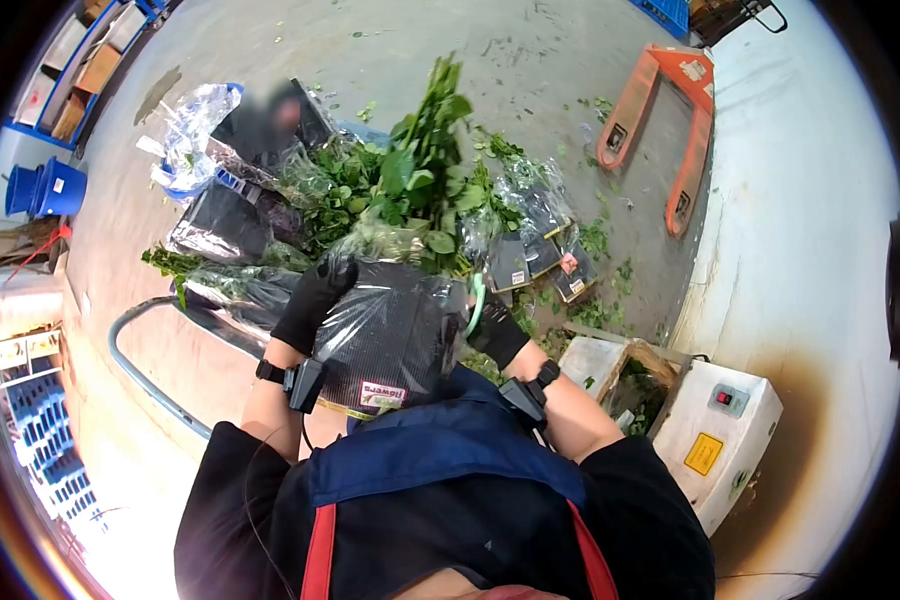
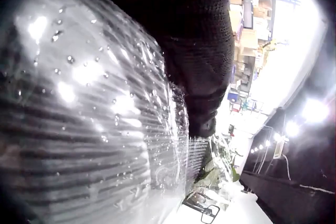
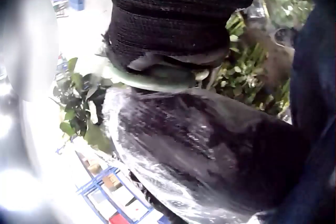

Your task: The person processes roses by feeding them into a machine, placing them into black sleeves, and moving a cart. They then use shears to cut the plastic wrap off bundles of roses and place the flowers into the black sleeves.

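A bouquet (image 1: 385, 330) in a black ribbed sleeve and clear plastic lies against the person's front, its label near the body. Its leafy stems (image 1: 425, 150) point away. The black-gloved left hand (image 1: 322, 300) grips the sleeve's left side. Water drops dot the plastic wrap (image 2: 121, 108) in the left wrist view. On the opposite side is the gloved right hand (image 1: 497, 332), holding a light green curved loop (image 1: 477, 303) close against the bouquet. This loop (image 3: 149, 80) crosses below the glove in the right wrist view. The right fingertips are hidden.
More wrapped bouquets (image 1: 225, 225) and loose greenery lie ahead to the left, with several black-sleeved bundles (image 1: 540, 255) ahead to the right. A white machine (image 1: 715, 435) with a red switch stands at the right. An orange pallet jack (image 1: 685, 140) is beyond; a grey curved rail (image 1: 125, 355) is left.
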